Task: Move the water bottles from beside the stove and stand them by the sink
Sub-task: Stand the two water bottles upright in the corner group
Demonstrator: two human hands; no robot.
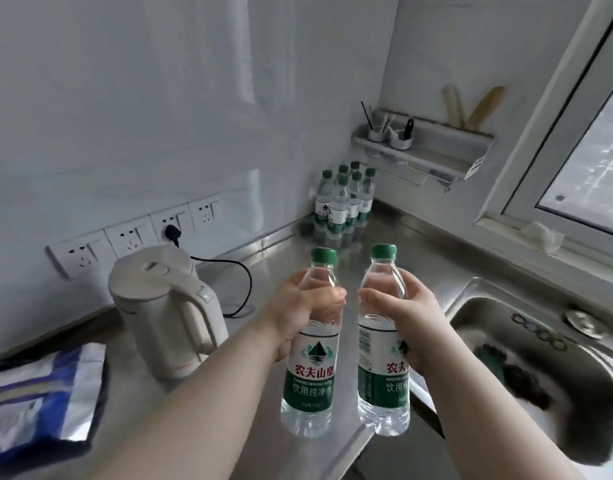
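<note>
Two hands are in view, each holding one water bottle above the near part of the steel surface.

Left hand: its fingers are wrapped round the clear upper body of the left bottle, just above the label. The bottle is close to upright, with a green cap on top and a green and white label facing the camera.

Right hand: its fingers are wrapped round the upper body of the right bottle at the same height. This bottle is also close to upright and capped.

The two bottles are side by side, near each other but apart. Their bases appear to hang clear of the surface, over its near edge, just left of the sink.

A group of bottles of the same kind stands upright in the far corner of the surface, against the wall, well apart from the two in hand. The sink basin lies to the right, and dark items lie in it that cannot be identified.

Other items:
- A cream electric kettle stands to the left, lid closed.
- Its black cord runs to a plug in a row of wall sockets.
- A blue and silver bag lies at the near left.
- A wall rack holding small cups and utensils hangs above the far corner.
- A white cloth rests on the window sill at the right.
</note>
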